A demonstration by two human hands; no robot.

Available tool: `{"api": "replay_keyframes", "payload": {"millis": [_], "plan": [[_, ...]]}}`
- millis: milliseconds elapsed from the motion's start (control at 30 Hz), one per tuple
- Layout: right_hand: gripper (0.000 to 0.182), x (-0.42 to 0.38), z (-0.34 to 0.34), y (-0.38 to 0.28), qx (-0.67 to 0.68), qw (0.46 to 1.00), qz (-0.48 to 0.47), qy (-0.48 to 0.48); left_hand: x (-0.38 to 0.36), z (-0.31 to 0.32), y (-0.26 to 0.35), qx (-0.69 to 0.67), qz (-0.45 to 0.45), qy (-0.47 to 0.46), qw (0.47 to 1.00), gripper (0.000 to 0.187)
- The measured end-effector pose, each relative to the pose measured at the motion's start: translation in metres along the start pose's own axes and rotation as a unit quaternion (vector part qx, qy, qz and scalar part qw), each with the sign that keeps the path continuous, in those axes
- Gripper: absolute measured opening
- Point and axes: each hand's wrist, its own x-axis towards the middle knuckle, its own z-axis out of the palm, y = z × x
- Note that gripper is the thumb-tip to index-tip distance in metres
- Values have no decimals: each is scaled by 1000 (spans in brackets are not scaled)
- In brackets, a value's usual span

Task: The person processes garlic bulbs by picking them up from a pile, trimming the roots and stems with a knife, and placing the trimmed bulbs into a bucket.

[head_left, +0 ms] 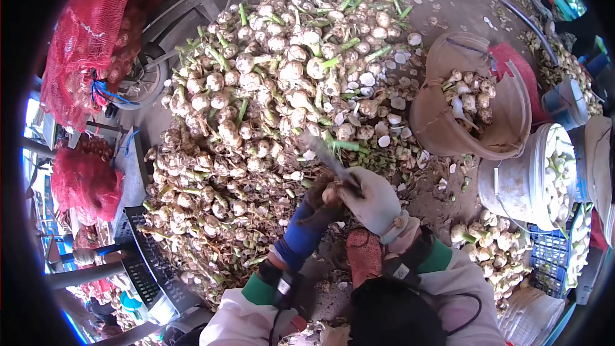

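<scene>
My left hand [312,211], in a blue glove with a soiled brown palm, is closed around a small brownish plant bulb [331,193]. In my white-gloved right hand [373,202] is a knife [330,159], its blade pointing up and to the left, blurred. The two hands meet low in the middle of the head view, with the bulb between them and partly hidden by fingers. Beyond them spreads a large heap of pale bulbs [291,70], many with roots and cut green stems.
At right stand a torn tan tub [430,129] holding some bulbs, a white bucket [512,182] of cleaned white ones and a blue crate [549,257]. Red mesh sacks [80,38] and a black crate [142,282] are at left. More bulbs [490,250] lie at lower right.
</scene>
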Motion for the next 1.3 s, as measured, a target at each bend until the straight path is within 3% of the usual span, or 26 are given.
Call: {"api": "replay_keyframes", "payload": {"millis": [33, 200, 267, 300, 333, 400, 433, 500, 533, 567, 600, 633, 667, 700, 733, 800, 833, 867, 900, 933, 1000, 1033, 1100, 1167, 1267, 1300], "plan": [[24, -1, 1, 0, 22, 1000, -16, -9, 0, -9, -1, 0, -44, -12, 999, 41], [23, 2, -12, 2, 14, 995, -43, -87, 2, 0, 0, 65, -26, -16, 997, 38], [22, -2, -9, 12, 2, 996, -57, -75, 1, 4, -8, -116, -47, 44, 991, 39], [21, -4, -8, 16, -10, 995, -73, -66, 2, 2, -10, -118, -50, 44, 991, 39], [21, -4, -11, 17, -11, 995, -73, -66, 6, -3, -12, -72, -30, 36, 996, 38], [19, 0, -17, 16, -214, 975, -25, 56, 8, -9, -13, -22, -7, 31, 999, 37], [19, 0, -18, 17, -212, 975, -29, 56, 8, -10, -12, 24, 6, 46, 999, 35], [16, 0, -18, 14, -345, 924, -134, 98, 7, -18, -13, 71, 22, 61, 995, 34], [16, -6, -14, 10, -345, 924, -134, 96, 4, -28, -20, 135, 43, 51, 989, 33], [18, -13, -9, -6, -370, 906, -203, 19, 1, -42, -32, 198, 62, 37, 978, 33], [20, -17, -5, -16, -392, 878, -270, -58, -4, -80, -77, -64, 13, 106, 992, 32], [20, -17, -3, -16, -393, 877, -272, -58, -7, -80, -69, -66, 14, 106, 992, 32], [22, -16, 1, -14, -411, 860, -297, -62, -12, -75, -55, 209, 60, 55, 975, 32], [23, -16, 4, -11, -427, 843, -321, -67, -15, -72, -48, 467, 99, 1, 879, 33], [23, -16, 6, -9, -426, 843, -321, -69, -19, -75, -54, 467, 97, 2, 879, 33], [19, -16, 6, -4, -444, 823, -352, -43, -22, -79, -71, 274, 76, 63, 957, 29], [19, -12, 1, 1, -444, 823, -351, -45, -18, -69, -64, 273, 74, 63, 957, 29], [17, -1, -9, 7, -455, 842, -279, -75, -8, -60, -55, 39, 39, 83, 995, 28], [14, 6, -18, 15, -463, 855, -207, -106, -2, -43, -39, -198, 1, 99, 975, 28], [14, 6, -24, 31, -464, 855, -207, -107, -10, -10, -12, -24, 49, 88, 995, 32], [20, 11, -33, 44, -439, 877, -139, 135, -5, -11, -14, -10, 41, 79, 996, 33], [20, 6, -36, 48, -441, 877, -142, 131, -4, -12, -16, 6, 34, 76, 997, 35], [19, -6, -23, 13, -349, 913, -182, 110, -1, -24, -42, 312, 26, 74, 947, 38], [15, 7, -22, 20, -316, 930, -121, 146, -26, 10, -61, 397, 48, -121, 908, 44], [16, 13, -41, 25, -239, 963, -3, 124, -59, -11, -94, 479, -29, -104, 871, 40], [15, 10, -41, 36, -243, 954, -73, 160, -66, -42, -98, 370, -21, -18, 929, 37]]}}
